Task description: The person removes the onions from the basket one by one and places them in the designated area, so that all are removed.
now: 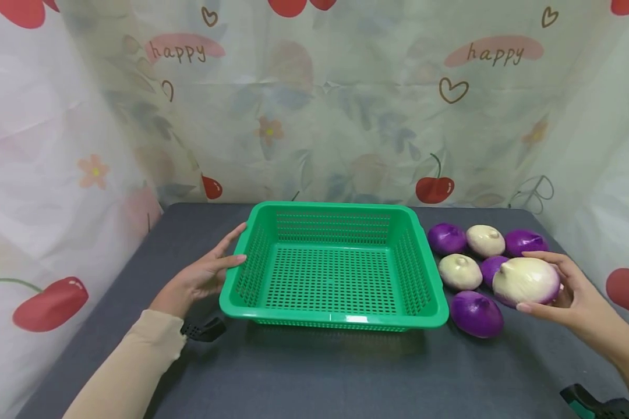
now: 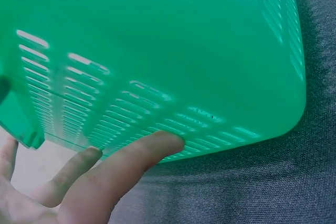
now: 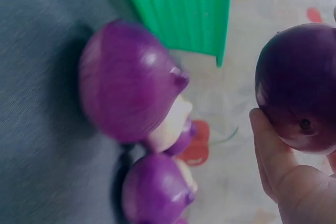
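Note:
A green plastic basket point(image 1: 329, 318) with slotted walls stands on the dark table. My left hand point(image 1: 201, 276) rests against its left side, fingers extended; in the left wrist view a finger point(image 2: 123, 163) lies along the slotted outer wall point(image 2: 152, 35). My right hand point(image 1: 568, 291) holds a white-and-purple onion point(image 1: 526, 281) between thumb and fingers, above the other onions. The right wrist view shows the held onion's dark purple underside point(image 3: 302, 87). Purple onions point(image 1: 477, 314) and white ones point(image 1: 459, 272) sit grouped right of the basket, one purple onion point(image 1: 493, 269) partly hidden.
A printed curtain point(image 1: 340, 116) with cherries and hearts hangs behind the grey-black table point(image 1: 314, 372) and along both sides. Black straps show at the left wrist point(image 1: 204, 330) and right wrist point(image 1: 597, 402).

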A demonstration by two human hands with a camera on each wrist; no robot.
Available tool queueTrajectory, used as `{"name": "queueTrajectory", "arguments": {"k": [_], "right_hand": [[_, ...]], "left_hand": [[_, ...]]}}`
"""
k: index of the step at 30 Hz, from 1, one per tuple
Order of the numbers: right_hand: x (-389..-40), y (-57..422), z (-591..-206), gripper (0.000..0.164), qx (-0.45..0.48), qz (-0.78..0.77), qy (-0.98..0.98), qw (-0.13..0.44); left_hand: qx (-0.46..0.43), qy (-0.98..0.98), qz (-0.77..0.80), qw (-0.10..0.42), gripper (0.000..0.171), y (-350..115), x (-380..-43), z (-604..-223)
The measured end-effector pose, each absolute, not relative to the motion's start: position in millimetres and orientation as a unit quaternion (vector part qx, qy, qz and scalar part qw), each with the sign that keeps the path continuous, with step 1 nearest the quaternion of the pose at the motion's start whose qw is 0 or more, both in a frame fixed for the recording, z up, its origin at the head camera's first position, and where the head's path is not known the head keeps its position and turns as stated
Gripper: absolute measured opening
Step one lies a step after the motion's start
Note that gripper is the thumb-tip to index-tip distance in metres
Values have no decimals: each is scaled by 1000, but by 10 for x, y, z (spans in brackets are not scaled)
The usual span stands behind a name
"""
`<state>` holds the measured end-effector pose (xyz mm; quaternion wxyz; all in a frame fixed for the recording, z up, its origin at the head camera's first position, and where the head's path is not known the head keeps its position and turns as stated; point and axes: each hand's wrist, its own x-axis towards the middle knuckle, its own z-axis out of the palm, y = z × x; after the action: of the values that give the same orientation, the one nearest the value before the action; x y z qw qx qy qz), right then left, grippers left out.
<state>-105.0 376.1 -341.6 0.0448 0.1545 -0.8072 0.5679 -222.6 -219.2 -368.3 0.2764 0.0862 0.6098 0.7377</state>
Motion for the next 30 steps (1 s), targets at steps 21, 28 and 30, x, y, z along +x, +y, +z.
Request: {"name": "queueTrajectory", "arguments": {"k": [21,28,30], "right_hand": [[-817,4256,-4027,71,-69,398,-914,-26],[-848,4227,-4064,92,-79,381,-920,-54],[-863,4242,-4093,91,-69,387,-918,-53]], "left_hand": [[86,607,740,276,76,-2185,-2223,-3676],[85,602,744,278,77,-2184,-2217,-3669],[83,602,744,278,77,-2182,-2214,-3667]]}}
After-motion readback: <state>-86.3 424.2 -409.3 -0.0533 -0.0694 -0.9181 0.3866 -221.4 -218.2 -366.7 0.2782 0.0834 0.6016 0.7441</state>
